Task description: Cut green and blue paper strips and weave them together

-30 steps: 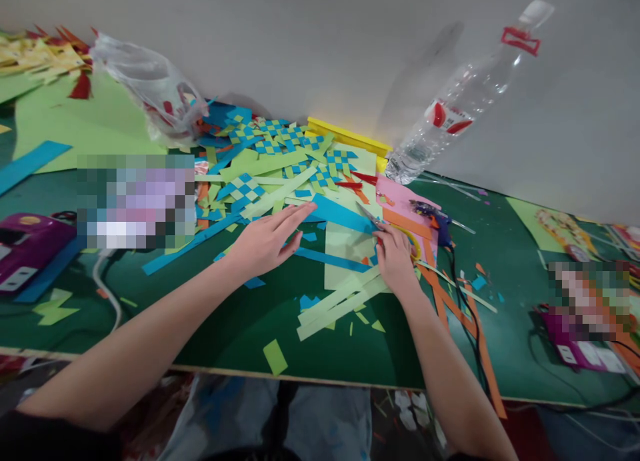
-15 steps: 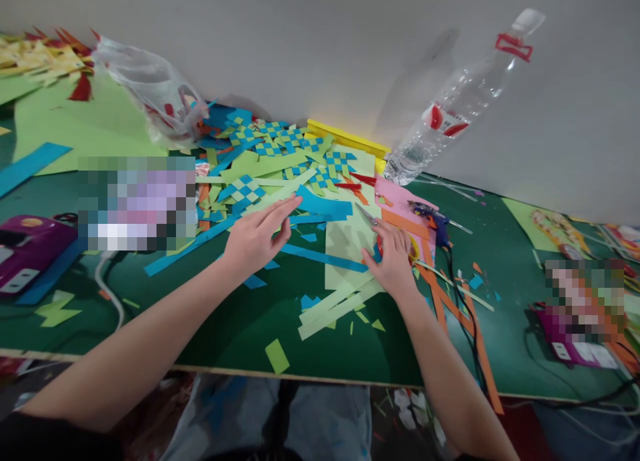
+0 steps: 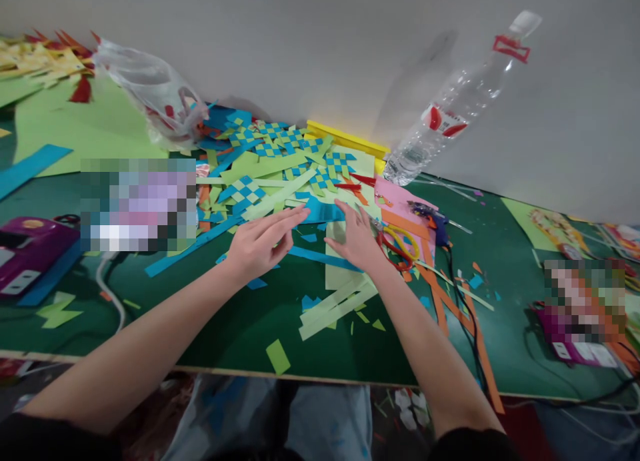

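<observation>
Lying crosswise at frame centre, blue strip (image 3: 323, 212) separates left hand (image 3: 260, 244), half-curled, grip I cannot tell, and loosely open right hand (image 3: 357, 240).

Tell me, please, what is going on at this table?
A person has both hands at a blue strip: the left hand has its fingertips at one end, and the right hand is at the other, fingers spread. Whether either one grips it is unclear. The scissors lie beside the right hand, out of its hold. Blue-and-green woven pieces lie beyond the hands on the green table.
</observation>
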The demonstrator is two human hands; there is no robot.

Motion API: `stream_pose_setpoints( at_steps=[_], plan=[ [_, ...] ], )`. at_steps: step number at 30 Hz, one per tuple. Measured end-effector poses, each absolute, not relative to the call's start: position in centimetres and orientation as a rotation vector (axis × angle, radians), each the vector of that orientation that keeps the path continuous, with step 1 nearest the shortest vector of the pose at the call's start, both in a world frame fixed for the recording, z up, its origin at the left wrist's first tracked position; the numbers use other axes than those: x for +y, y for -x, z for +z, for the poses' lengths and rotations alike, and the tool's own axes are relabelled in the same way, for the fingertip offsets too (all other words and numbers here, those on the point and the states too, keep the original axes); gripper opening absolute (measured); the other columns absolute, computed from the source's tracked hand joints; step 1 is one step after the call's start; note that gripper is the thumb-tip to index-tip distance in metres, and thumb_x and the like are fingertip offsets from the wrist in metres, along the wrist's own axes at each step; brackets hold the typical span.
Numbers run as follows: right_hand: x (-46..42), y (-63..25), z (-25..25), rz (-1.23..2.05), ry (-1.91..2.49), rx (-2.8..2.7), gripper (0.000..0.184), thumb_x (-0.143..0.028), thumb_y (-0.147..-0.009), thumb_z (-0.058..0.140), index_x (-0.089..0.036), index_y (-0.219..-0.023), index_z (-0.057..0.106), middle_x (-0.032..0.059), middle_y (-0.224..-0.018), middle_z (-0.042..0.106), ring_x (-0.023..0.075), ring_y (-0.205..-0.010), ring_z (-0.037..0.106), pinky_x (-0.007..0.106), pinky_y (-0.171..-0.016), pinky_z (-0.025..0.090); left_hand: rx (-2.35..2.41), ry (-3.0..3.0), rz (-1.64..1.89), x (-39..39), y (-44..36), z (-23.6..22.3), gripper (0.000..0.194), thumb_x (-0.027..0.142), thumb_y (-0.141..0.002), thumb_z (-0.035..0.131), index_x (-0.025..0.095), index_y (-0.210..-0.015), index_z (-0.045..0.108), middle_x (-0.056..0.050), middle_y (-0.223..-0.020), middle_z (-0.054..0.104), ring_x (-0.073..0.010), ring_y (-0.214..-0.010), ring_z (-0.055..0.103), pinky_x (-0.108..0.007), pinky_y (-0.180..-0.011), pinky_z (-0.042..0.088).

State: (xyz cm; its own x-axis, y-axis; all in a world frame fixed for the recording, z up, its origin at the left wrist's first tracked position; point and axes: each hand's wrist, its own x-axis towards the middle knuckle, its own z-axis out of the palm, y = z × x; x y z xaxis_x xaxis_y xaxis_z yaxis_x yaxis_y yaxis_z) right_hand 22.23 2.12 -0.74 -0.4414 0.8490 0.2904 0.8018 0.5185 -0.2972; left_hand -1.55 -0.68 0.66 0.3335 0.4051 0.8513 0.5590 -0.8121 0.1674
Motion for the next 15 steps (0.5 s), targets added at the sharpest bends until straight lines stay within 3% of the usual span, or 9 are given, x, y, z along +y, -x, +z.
stream_pose_setpoints(
  at_steps=[3,8,12,15],
  plan=[
    [3.7,-21.8,-1.1,0.207,1.38,-2.369,0.071,-0.033,-0.083,0.064,-0.02,-0.143,0.027,0.0128,-0.145,0.048,0.0277,-0.135,0.044,0.057,-0.118,0.016,-0.888,2.438,-1.539,-0.6,1.7,0.5,0.048,0.003,-0.085,0.051,0.021,-0.129,0.055,-0.008,-0.119,0.069,-0.0192,-0.107,0.068,-0.029,-0.086,0.059],
    [4.6,-22.1,-0.8,0.14,1.347,-2.295,0.036,-0.035,-0.089,0.058,-0.023,-0.123,0.052,0.0097,-0.126,0.064,0.0262,-0.123,0.054,0.055,-0.115,0.021,-1.14,2.381,-1.656,-0.7,1.8,0.7,0.037,0.011,-0.09,0.049,0.023,-0.123,0.059,-0.006,-0.116,0.071,-0.0178,-0.106,0.068,-0.028,-0.088,0.057],
    [4.1,-22.8,-0.3,0.132,1.319,-2.195,0.04,-0.037,-0.087,0.061,-0.023,-0.124,0.052,0.0101,-0.121,0.067,0.0276,-0.116,0.059,0.053,-0.111,0.029,-1.393,2.316,-1.807,-0.6,2.0,0.9,0.031,0.019,-0.095,0.045,0.024,-0.122,0.06,-0.005,-0.116,0.07,-0.0177,-0.105,0.068,-0.028,-0.085,0.057],
    [3.5,-23.2,0.1,0.146,1.306,-2.159,0.039,-0.035,-0.085,0.063,-0.021,-0.121,0.056,0.0113,-0.117,0.067,0.0286,-0.112,0.06,0.05,-0.102,0.041,-1.39,2.351,-1.936,-0.3,1.9,0.9,0.032,0.022,-0.098,0.041,0.026,-0.125,0.057,-0.006,-0.117,0.068,-0.0196,-0.108,0.066,-0.035,-0.092,0.056]
  ],
)
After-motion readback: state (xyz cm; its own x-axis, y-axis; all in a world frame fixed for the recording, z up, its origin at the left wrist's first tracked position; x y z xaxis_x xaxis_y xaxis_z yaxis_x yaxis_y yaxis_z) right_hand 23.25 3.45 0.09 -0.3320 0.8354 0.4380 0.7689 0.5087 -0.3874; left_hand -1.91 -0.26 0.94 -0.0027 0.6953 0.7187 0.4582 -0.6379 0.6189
